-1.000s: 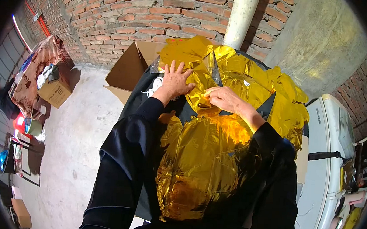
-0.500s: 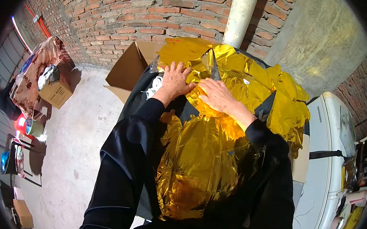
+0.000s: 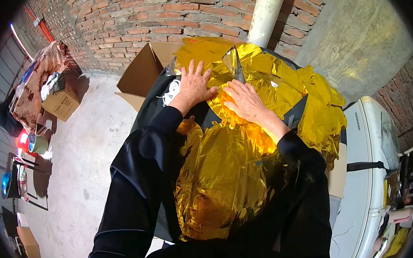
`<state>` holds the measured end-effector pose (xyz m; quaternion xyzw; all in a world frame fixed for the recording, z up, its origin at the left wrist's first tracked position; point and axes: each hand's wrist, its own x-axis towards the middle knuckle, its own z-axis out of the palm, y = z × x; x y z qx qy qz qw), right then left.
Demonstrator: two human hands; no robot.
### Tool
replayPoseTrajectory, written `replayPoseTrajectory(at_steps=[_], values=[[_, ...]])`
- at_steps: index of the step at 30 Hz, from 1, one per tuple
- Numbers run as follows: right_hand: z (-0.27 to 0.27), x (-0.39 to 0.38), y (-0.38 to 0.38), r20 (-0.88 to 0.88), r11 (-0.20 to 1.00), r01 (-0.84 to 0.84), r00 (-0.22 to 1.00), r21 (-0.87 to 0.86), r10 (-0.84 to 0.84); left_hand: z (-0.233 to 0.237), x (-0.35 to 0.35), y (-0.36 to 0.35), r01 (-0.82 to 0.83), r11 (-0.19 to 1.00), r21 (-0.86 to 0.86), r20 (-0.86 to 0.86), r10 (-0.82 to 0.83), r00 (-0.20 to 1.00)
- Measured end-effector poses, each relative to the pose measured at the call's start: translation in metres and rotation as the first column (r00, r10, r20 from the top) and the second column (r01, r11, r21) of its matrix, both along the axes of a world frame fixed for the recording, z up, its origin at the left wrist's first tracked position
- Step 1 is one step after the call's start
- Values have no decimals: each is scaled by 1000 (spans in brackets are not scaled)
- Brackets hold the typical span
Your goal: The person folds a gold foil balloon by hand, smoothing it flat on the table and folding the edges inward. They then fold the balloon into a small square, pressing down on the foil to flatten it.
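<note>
My left hand (image 3: 194, 86) lies with its fingers spread on the edge of the shiny gold foil (image 3: 285, 98), near its upper left side. My right hand (image 3: 246, 103) presses flat on the same foil, fingers stretched out. The foil is thin and crumpled, like flat uninflated balloons. A nearer gold foil piece (image 3: 223, 168) spreads between my forearms towards my body. Beside my left wrist lies a small bundle of white string (image 3: 171, 92). A dark pointed flap (image 3: 235, 64) stands up just beyond my right fingers.
Under the foil is a dark cloth-like surface (image 3: 147, 103). An open cardboard box (image 3: 136, 78) stands behind it at left, by the brick wall (image 3: 176, 12). A white appliance (image 3: 364, 164) stands at right. Far left, a person (image 3: 4, 112) is near a covered pile (image 3: 34, 88).
My left hand's fingers have spread wider and it has shifted slightly up. My right hand stays almost in place on the foil. The whole view has shifted a little.
</note>
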<state>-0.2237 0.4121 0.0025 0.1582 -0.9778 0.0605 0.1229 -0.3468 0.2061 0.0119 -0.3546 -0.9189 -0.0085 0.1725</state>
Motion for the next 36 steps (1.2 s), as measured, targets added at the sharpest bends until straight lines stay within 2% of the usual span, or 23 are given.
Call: replayPoseTrajectory(at_steps=[3,7,11,12,13,17,21,24,25,28,29,33,36], values=[[-1,2,2,17,998,52,998,35,-53,-6,0,-3,39,998,42,-22,-38,999],[11,27,9,2,996,76,997,41,-76,-9,10,-23,171,978,117,-97,-160,982],[26,76,24,-73,997,46,997,68,-41,14,63,-65,404,894,194,-64,-399,915],[30,90,25,-88,996,52,995,75,-45,22,83,-75,423,881,211,-29,-427,904],[34,107,25,-178,998,9,984,62,2,28,103,-86,439,868,230,7,-453,892],[46,174,19,-282,999,-34,959,-35,23,39,173,-131,445,841,308,155,-506,849],[42,220,19,-312,1000,21,950,-5,-21,41,235,-165,383,853,354,298,-491,819],[35,237,27,-265,976,213,939,-49,-219,35,267,-175,377,848,373,326,-500,802],[23,233,40,-308,974,207,925,-89,-225,37,275,-173,393,844,366,313,-509,802],[33,215,43,-84,871,490,870,39,-486,40,286,-155,441,820,366,267,-546,794],[38,208,41,28,843,536,843,48,-537,39,285,-146,447,811,377,252,-554,793],[34,184,31,90,794,602,789,85,-608,18,265,-104,466,783,412,214,-581,786],[32,175,20,15,823,565,824,61,-567,3,247,-84,443,801,402,230,-557,798]])
